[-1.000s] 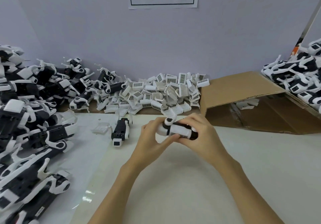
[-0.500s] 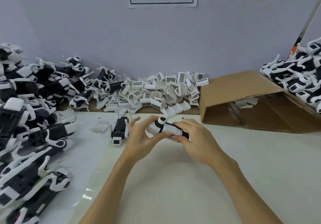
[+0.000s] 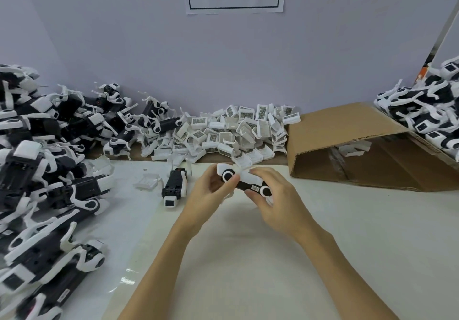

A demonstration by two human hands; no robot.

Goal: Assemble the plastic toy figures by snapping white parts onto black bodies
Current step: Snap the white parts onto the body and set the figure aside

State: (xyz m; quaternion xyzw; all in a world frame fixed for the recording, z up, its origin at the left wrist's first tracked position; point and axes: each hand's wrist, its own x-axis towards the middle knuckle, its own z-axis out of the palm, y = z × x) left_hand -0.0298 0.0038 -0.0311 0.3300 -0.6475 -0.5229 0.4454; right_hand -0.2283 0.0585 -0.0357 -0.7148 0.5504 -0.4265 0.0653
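- We see a black toy figure (image 3: 248,183) with white round joints, lying crosswise, gripped at both ends.
- A second figure (image 3: 175,187) lies on the desk (image 3: 248,270).
- White parts (image 3: 233,131) heap behind.

The toy figure (image 3: 244,179) is black with white parts and two round white rings. Behind it, the pile of small parts (image 3: 233,131) is white with dark striped labels. Right of it, the cardboard box (image 3: 367,146) is brown. The wall (image 3: 223,59) is pale purple

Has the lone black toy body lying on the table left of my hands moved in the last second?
No. The black toy body lies where it did, beside the loose white part.
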